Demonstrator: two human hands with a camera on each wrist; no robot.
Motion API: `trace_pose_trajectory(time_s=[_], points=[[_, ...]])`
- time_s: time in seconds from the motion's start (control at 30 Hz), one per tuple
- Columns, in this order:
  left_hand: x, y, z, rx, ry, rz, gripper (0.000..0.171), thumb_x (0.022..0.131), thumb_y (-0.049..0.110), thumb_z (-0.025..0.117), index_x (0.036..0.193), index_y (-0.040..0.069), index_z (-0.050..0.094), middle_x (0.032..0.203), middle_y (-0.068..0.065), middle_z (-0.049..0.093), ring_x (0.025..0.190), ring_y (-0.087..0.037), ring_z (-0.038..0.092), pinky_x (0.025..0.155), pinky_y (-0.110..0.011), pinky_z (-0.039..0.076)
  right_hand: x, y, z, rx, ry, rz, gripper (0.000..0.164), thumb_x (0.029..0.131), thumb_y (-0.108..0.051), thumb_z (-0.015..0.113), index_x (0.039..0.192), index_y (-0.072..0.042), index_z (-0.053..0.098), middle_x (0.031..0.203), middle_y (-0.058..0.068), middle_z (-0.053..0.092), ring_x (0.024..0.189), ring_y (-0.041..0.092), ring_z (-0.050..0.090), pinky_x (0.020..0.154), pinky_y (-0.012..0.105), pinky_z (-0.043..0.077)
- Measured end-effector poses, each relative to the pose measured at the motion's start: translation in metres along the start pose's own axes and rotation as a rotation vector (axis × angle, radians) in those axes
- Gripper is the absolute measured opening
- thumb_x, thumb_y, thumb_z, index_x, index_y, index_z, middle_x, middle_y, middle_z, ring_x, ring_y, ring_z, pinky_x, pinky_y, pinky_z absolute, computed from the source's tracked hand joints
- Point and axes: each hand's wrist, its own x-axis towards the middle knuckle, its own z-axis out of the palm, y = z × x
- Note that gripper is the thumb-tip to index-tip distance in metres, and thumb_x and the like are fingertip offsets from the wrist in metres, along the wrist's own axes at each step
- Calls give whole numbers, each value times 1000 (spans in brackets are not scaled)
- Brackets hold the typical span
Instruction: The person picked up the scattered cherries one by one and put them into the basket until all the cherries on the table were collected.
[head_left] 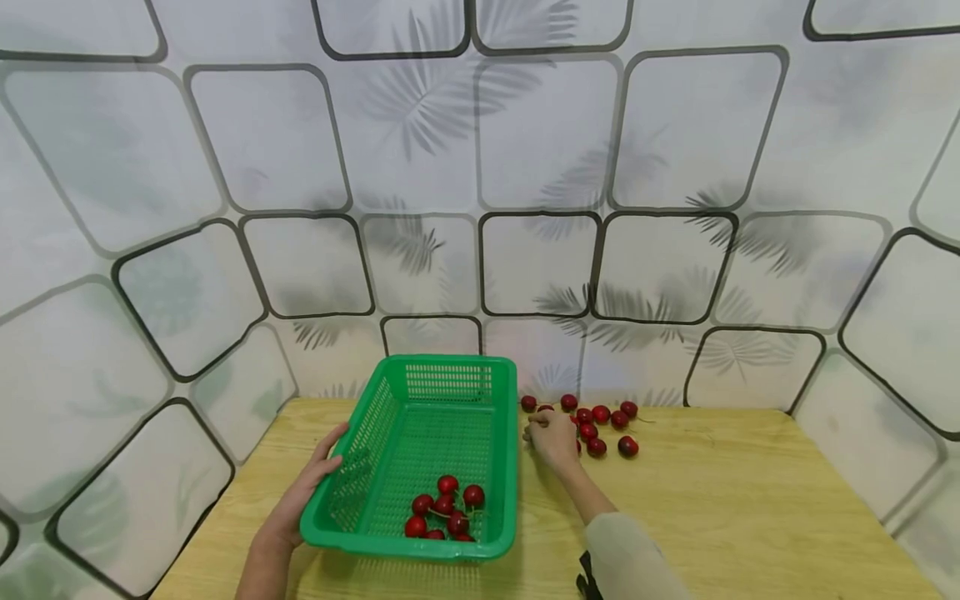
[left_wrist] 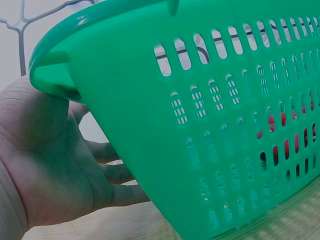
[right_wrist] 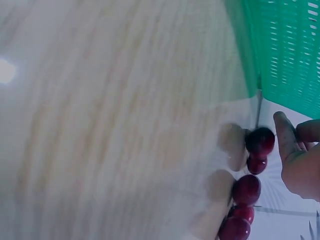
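Gripping the basket (head_left: 427,442) at left is the left hand (head_left: 300,496); the right hand (head_left: 553,440) is hiding any grasp. Slick cherries (head_left: 588,432) are likely needing side-pinching.

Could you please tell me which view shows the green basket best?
The head view: the green basket fits wholly in frame, inside visible. The left wrist view shows a cropped, slotted side; the right wrist view, only a portion at upper right.

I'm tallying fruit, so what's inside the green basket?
Red cherries lie bunched inside the green basket; its near rim partly hides the closest ones; anything lower there can't be seen.
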Motion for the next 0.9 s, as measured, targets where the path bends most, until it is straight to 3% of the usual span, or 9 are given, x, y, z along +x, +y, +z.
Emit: trace_pose_trajectory(time_s=[0.13,0.43,0.7,0.9], points=[[0,1,1,-1,-3,2,57,110,33,30,159,34,1,148,-7,13,111,-19,55,87,-35,52,3,-4,-7,61,13,30,23,92,3,56,107,13,70,89,24,72,76,34,73,59,29,57],[-1,1,2,-5,3,-9,60,110,33,30,159,33,-3,154,-13,3,110,-19,55,87,-34,52,3,-16,-32,223,-5,41,19,95,-2,59,105,10,70,93,26,71,74,26,72,64,32,58],[0,1,1,2,-9,3,60,110,33,29,160,32,-4,149,-11,8,111,-20,55,87,-36,52,6,-21,-56,265,-29,73,25,96,-3,56,115,10,66,101,28,70,74,18,71,63,27,57],[-1,1,1,7,-10,19,56,110,31,29,159,35,2,144,-5,22,108,-20,57,86,-35,53,2,-31,-70,270,-36,74,27,98,-4,54,121,8,62,106,28,69,79,21,72,71,36,59]])
